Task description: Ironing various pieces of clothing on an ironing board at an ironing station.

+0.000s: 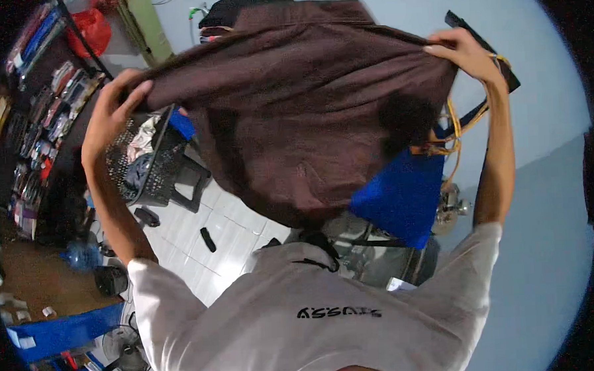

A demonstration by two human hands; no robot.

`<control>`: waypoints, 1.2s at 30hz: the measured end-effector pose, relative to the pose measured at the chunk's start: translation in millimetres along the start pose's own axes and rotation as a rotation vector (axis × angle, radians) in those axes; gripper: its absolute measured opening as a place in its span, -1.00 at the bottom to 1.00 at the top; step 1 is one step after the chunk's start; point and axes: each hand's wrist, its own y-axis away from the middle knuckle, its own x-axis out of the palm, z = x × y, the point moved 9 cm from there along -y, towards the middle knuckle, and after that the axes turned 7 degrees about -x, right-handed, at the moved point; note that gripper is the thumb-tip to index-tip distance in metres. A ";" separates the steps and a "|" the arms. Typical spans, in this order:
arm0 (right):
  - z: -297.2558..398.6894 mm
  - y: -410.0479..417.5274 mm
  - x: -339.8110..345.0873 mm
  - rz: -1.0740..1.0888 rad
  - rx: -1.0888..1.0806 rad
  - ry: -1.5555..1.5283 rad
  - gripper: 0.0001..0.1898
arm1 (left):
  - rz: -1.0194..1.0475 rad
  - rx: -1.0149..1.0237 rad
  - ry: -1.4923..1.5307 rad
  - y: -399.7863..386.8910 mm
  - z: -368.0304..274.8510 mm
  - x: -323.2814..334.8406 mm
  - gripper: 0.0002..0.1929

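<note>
A dark brown collared shirt [293, 96] is spread wide in the air before me, its collar uppermost. My left hand [117, 106] pinches the cloth at one side, fingers behind and thumb in front. At the opposite upper edge, my right hand [463, 54] grips the shirt between thumb and fingers. The cloth sags in folds between the two hands. Its lower part hangs in front of a flat blue surface [402, 196] and hides some of it. Beyond the collar, a pile of dark folded cloth [244, 8] shows partly.
A perforated black basket [160, 176] with crumpled clothes stands by a dark plastic stool [190, 182]. Packed shelves [51, 126] line the left. A yellow cord [456, 124] hangs near the right wall [540, 185]. A small black object [208, 239] lies on the tiled floor [229, 218].
</note>
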 end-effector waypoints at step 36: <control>-161.0 257.8 -166.4 -1.176 0.524 0.383 -0.71 | 0.751 0.720 0.866 109.3 -292.7 242.7 -0.38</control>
